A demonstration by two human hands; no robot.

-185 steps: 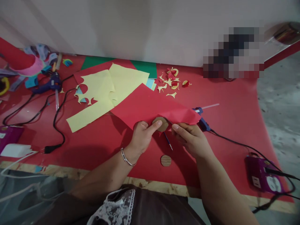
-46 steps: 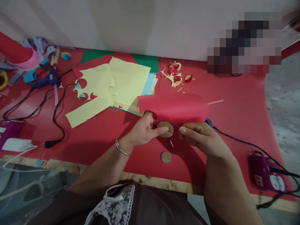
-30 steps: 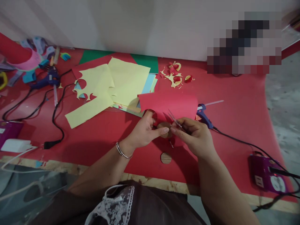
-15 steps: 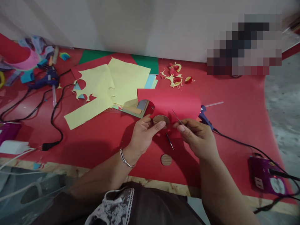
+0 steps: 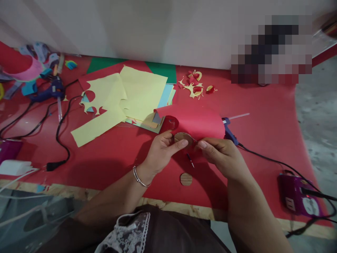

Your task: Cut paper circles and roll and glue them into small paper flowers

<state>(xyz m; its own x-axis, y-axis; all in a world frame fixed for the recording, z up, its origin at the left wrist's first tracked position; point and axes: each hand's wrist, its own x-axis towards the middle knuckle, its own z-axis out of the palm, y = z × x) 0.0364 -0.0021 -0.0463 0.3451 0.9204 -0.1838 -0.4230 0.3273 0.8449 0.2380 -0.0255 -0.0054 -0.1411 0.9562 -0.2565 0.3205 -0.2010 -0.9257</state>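
The red paper (image 5: pixel 198 121) curls; left fingers (image 5: pixel 181 144) pinch a brown disc (image 5: pixel 181 135), right fingers (image 5: pixel 205 144) grip apparent scissors (image 5: pixel 195 140).

Craft workspace: glue gun (image 5: pixel 230 131) just beyond right fingers (image 5: pixel 202 144); cut yellow paper (image 5: pixel 105 91) beyond left fingers (image 5: pixel 182 143); rough wood-chip table edge (image 5: pixel 179 207) nearer the body.

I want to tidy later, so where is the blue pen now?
In the head view, the blue pen lies on the red table, between the hands, just beyond the loose wooden disc.
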